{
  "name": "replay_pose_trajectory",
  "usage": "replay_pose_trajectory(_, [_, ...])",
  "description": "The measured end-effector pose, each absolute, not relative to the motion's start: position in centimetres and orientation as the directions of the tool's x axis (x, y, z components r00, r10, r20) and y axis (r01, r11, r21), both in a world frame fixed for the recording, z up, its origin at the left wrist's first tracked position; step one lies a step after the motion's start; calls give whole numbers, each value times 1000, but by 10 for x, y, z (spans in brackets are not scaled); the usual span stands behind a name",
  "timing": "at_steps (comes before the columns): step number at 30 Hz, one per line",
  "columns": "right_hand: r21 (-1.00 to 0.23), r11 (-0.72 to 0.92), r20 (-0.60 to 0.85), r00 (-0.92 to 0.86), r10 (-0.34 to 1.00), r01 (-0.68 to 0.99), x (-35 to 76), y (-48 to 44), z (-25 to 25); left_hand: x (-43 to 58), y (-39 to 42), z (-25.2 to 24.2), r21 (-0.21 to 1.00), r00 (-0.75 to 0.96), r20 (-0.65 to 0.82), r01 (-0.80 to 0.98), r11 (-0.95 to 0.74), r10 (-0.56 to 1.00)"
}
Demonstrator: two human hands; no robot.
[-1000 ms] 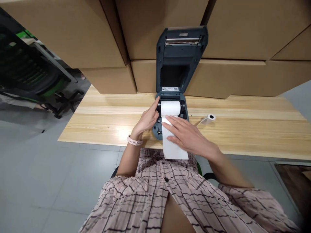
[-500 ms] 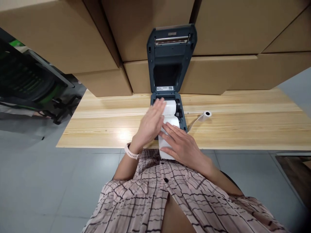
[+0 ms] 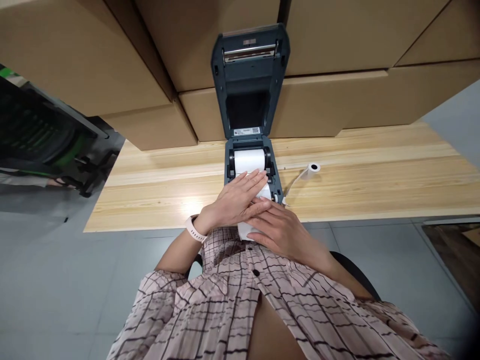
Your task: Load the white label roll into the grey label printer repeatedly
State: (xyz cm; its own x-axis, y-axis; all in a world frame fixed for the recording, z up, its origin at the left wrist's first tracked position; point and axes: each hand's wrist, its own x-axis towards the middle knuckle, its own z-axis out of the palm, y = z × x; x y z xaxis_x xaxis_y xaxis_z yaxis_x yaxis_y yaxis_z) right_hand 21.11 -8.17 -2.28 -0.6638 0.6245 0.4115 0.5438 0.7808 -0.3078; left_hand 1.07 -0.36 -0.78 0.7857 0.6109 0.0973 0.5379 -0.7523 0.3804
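Note:
A dark blue-grey label printer point(image 3: 275, 175) stands on the table with its lid point(image 3: 249, 82) raised. Inside it, a white label roll point(image 3: 249, 160) sits between black holders. From the roll a strip of label paper point(image 3: 244, 231) runs forward over the printer's front and hangs past the table edge. My left hand point(image 3: 238, 197) lies with fingers stretched flat on the paper, just in front of the roll, its thumb over my right fingers. Lower down, my right hand point(image 3: 279, 225) rests flat on the strip, fingers extended, partly covered by the left.
A small white paper roll point(image 3: 311, 171) lies right of the printer, its loose tail reaching toward it. Cardboard boxes point(image 3: 315, 107) are stacked behind along the wooden table point(image 3: 161, 195). At the left are a dark chair-like object point(image 3: 45, 130) and part of another person's hand point(image 3: 56, 182).
My left hand has slid forward off the label roll onto the paper and now overlaps my right hand. The right hand stays on the strip. The view has shifted slightly.

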Motion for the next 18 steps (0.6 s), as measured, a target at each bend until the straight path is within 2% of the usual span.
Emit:
replay_pose_trajectory(4, [-368,788,497,-612,615,493,217,-85,-22,9,-5,-12,327,809,125,513,-793,575])
replay_pose_trajectory(7, [-514,768,560,-528,638,382,232,-89,-15,13,-22,-21,272,802,156,526,-806,577])
replay_pose_trajectory(9, [-590,740,607,-428,670,323,246,-85,-4,18,-42,-27,229,785,193,547,-805,588])
replay_pose_trajectory(11, [-606,719,680,-247,690,340,260,-68,12,22,-65,-32,199,769,238,559,-805,593])
replay_pose_trajectory(13, [-604,692,739,-49,672,395,271,-32,32,23,-82,-35,198,768,264,548,-813,583])
replay_pose_trajectory(14, [-608,693,750,-8,662,389,274,-6,42,24,-88,-35,208,769,269,541,-815,580])
replay_pose_trajectory(15, [-600,713,762,-14,647,363,275,25,53,23,-92,-36,223,768,269,537,-813,581])
replay_pose_trajectory(17, [-679,667,688,-49,724,306,271,95,70,22,-97,-38,254,759,281,531,-808,587])
replay_pose_trajectory(18, [-681,674,687,-68,723,287,267,131,76,22,-98,-40,269,752,295,526,-807,589])
